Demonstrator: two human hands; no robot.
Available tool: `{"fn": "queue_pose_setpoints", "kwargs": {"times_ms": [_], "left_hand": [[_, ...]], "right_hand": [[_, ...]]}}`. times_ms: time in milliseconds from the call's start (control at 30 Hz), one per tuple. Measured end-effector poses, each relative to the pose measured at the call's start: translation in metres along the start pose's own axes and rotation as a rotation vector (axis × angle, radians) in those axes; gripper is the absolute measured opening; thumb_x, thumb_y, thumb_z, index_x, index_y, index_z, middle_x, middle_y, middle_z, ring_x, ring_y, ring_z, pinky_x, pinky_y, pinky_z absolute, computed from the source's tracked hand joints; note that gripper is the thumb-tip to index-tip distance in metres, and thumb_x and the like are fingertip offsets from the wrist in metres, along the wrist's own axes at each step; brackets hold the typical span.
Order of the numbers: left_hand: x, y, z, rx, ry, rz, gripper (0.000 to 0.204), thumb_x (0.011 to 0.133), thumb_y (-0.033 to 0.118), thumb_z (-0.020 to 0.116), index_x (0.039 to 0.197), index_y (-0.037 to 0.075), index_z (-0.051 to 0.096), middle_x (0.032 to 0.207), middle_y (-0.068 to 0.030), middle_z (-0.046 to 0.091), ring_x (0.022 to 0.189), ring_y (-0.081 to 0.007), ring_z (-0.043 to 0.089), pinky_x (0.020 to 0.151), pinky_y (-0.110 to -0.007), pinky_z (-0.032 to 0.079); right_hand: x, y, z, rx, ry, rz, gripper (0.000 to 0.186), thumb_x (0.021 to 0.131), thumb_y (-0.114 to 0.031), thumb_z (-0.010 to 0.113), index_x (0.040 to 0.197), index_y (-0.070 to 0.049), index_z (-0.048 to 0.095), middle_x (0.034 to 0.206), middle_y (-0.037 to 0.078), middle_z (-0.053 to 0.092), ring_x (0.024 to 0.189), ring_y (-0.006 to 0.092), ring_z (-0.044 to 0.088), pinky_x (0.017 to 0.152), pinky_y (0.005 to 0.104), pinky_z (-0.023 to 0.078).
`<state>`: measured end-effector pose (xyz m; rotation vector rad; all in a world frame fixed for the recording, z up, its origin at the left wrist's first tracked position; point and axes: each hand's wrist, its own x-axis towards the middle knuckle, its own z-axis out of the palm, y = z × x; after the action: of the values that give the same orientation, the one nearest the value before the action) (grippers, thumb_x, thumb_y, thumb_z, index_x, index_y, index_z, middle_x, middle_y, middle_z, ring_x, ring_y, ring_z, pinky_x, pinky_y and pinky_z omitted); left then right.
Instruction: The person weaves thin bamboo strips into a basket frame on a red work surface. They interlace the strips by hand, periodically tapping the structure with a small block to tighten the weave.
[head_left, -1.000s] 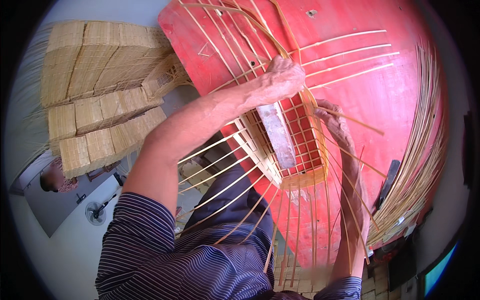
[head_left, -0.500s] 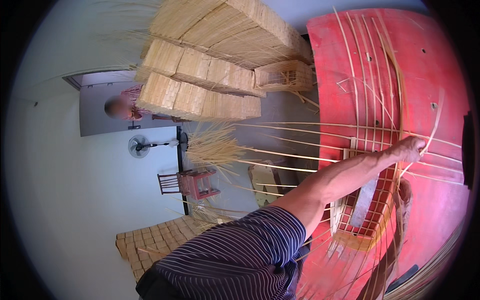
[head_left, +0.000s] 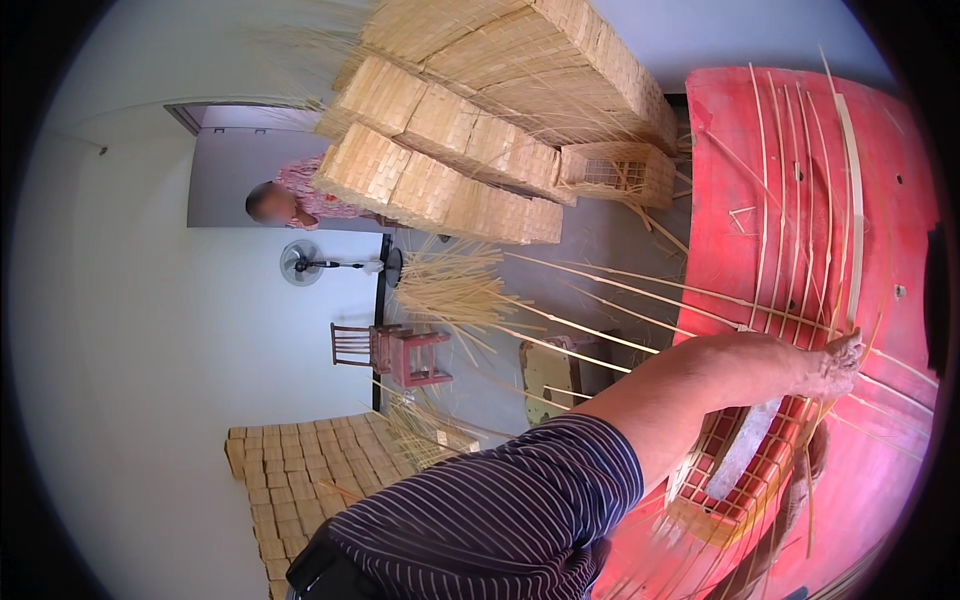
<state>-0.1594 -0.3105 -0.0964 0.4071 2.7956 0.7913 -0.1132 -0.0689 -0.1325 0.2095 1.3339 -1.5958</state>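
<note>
A half-woven open lattice of thin bamboo strips [head_left: 715, 440] lies on a red board, its long loose ends fanning out to several sides. Flat over the lattice rests a pale grey bar [head_left: 745, 452]. My left hand [head_left: 836, 366] is at the lattice's far right edge, fingers closed around a thin bamboo strip [head_left: 876, 328] that juts up past the knuckles. My right hand [head_left: 816, 452] is lower down, beside the same edge and in shadow; its fingers are hidden behind strips and the edge. My left forearm covers part of the weave.
The red board [head_left: 730, 180] has small holes and loose strips on it. Woven baskets [head_left: 440, 150] are stacked at the back, more [head_left: 320, 460] at lower left. A strip bundle [head_left: 450, 290], red chair [head_left: 400, 355], stool [head_left: 545, 375] and fan [head_left: 302, 263] stand leftward. A person [head_left: 310, 190] is at the doorway.
The whole view has shifted, so the scene sits further right and lower. My left hand has come slightly nearer my right hand along the edge. The strip it holds stands less upright.
</note>
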Motion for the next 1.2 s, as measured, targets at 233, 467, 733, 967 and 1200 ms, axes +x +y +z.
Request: {"fn": "queue_pose_setpoints", "kwargs": {"times_ms": [233, 467, 733, 967, 1200], "left_hand": [[0.004, 0.002, 0.002, -0.018, -0.031, 0.029, 0.015, 0.073, 0.017, 0.070, 0.069, 0.004, 0.063, 0.074, -0.0137, 0.063, 0.067, -0.0247, 0.059, 0.053, -0.041, 0.043], [0.013, -0.004, 0.017, -0.098, -0.108, 0.073, 0.020, 0.070, 0.019, 0.071, 0.064, 0.002, 0.061, 0.071, -0.0140, 0.063, 0.064, -0.0248, 0.059, 0.051, -0.041, 0.041], [0.044, 0.019, 0.053, 0.318, 0.112, -0.584, 0.036, 0.082, 0.013, 0.061, 0.107, -0.013, 0.058, 0.102, -0.0297, 0.062, 0.089, -0.0297, 0.063, 0.064, -0.039, 0.046], [0.019, 0.009, 0.035, -0.688, 0.306, -0.762, 0.044, 0.087, 0.010, 0.059, 0.127, -0.006, 0.055, 0.107, -0.0204, 0.066, 0.094, -0.0240, 0.064, 0.076, -0.042, 0.051], [-0.024, -0.006, -0.065, -0.651, 0.069, -0.548, 0.038, 0.084, 0.011, 0.065, 0.120, -0.002, 0.062, 0.103, -0.0144, 0.070, 0.094, -0.0203, 0.066, 0.081, -0.037, 0.051]], "right_hand": [[0.001, 0.001, -0.009, 0.013, 0.010, 0.008, 0.042, 0.094, -0.016, 0.063, 0.129, 0.004, 0.053, 0.124, 0.014, 0.061, 0.112, 0.0245, 0.060, 0.099, 0.0393, 0.048], [0.004, 0.002, -0.012, 0.022, -0.002, 0.002, 0.042, 0.094, -0.017, 0.063, 0.129, 0.005, 0.053, 0.125, 0.014, 0.061, 0.112, 0.0253, 0.061, 0.099, 0.0399, 0.048], [-0.002, 0.007, -0.022, 0.052, 0.018, -0.006, 0.043, 0.094, -0.017, 0.063, 0.130, 0.005, 0.053, 0.126, 0.015, 0.061, 0.112, 0.0263, 0.061, 0.099, 0.0406, 0.049], [-0.037, -0.030, -0.002, 0.171, 0.058, -0.114, 0.047, 0.097, -0.021, 0.058, 0.134, 0.006, 0.048, 0.123, 0.018, 0.061, 0.109, 0.0298, 0.063, 0.097, 0.0425, 0.051], [0.005, -0.039, 0.046, 0.254, 0.195, -0.332, 0.050, 0.099, -0.027, 0.055, 0.135, 0.007, 0.047, 0.121, 0.020, 0.061, 0.109, 0.0312, 0.063, 0.098, 0.0444, 0.050]]}}
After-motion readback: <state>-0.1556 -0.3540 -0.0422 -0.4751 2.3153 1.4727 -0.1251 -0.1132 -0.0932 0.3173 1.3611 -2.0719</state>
